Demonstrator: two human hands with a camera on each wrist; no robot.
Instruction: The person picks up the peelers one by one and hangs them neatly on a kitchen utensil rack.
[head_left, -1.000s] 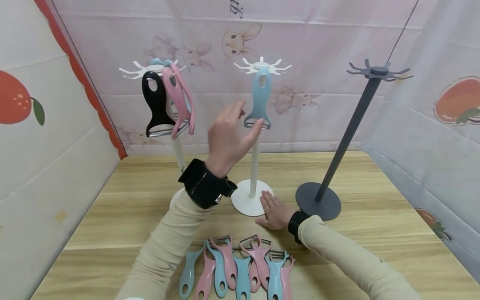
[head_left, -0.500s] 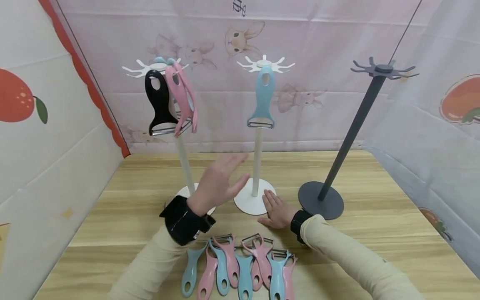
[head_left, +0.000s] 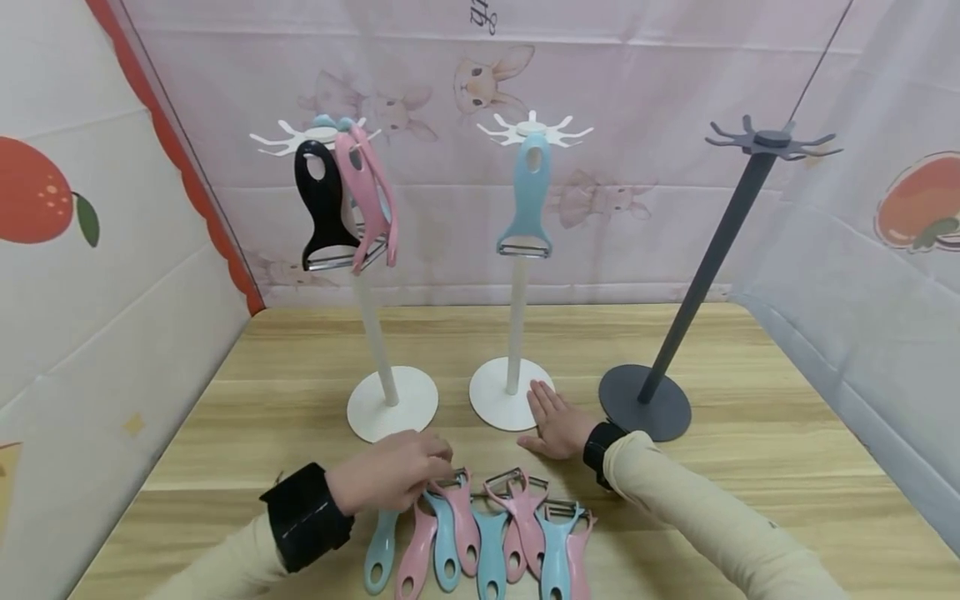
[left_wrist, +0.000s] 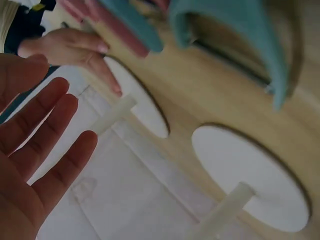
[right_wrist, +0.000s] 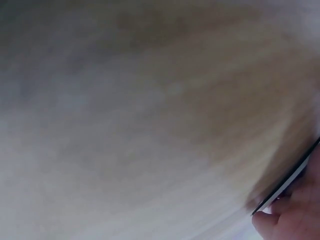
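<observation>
Peelers [head_left: 491,546], pink and blue, lie bunched on the near tabletop [head_left: 225,467]. Left hand [head_left: 397,471] over their left end, fingers spread, nothing held; right hand [head_left: 561,429] flat, fingertips on middle base [head_left: 495,408]. Probably light, stiff, smooth: take by handles [head_left: 415,558], avoiding blades [head_left: 502,477].
</observation>
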